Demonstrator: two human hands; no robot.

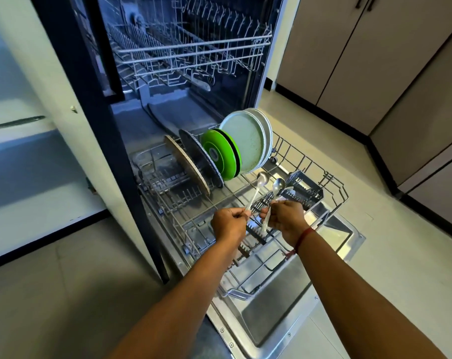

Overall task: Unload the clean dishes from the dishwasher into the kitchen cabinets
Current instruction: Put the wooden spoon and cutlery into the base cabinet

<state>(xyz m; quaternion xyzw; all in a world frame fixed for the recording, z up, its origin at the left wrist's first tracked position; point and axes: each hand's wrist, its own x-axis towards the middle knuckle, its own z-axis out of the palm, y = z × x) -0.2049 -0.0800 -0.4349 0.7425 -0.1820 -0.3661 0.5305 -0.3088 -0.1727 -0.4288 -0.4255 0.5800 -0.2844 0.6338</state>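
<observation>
The dishwasher stands open with its lower rack pulled out over the lowered door. Upright in the rack are a tan plate, a dark speckled plate, two green plates and pale mint plates. My left hand is shut on the handle of a metal spoon. My right hand grips another spoon along with more cutlery handles. Both hands hover above the rack's middle, close together.
A dark cutlery basket sits at the rack's right side. The upper rack is slid partly out above. Beige cabinet doors line the right wall, a white cabinet stands at the left, and pale floor tiles surround the door.
</observation>
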